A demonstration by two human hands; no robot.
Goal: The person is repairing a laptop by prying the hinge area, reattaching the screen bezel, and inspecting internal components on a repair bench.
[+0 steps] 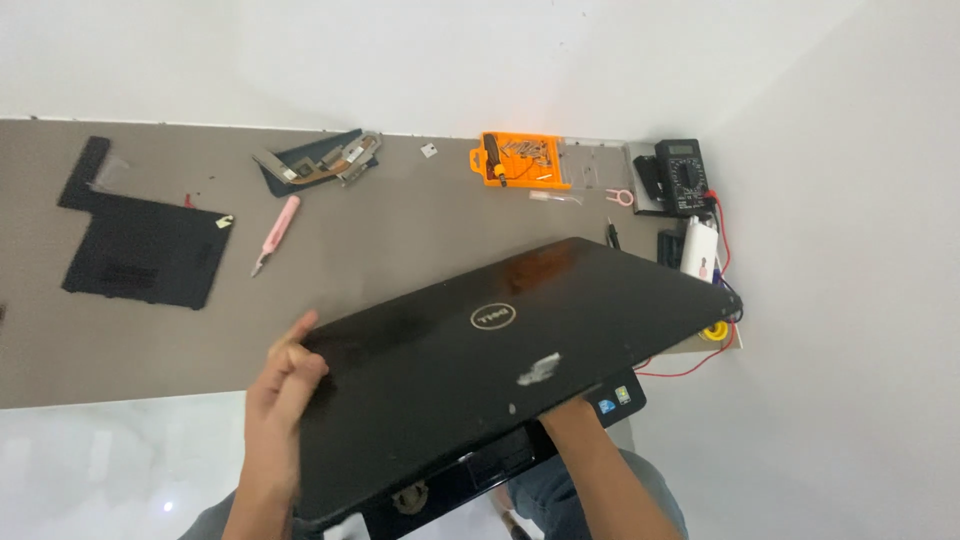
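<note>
under laptop [500,370] lid: right hand [575,415] hidden, fingers' grip unclear; left hand [285,385] fingers curled on edge.

Glossy black plastic laptop lid [500,360], scuffed beside the fingers [290,355]; beyond them, matt grey-brown worktop [400,230], smooth
</note>
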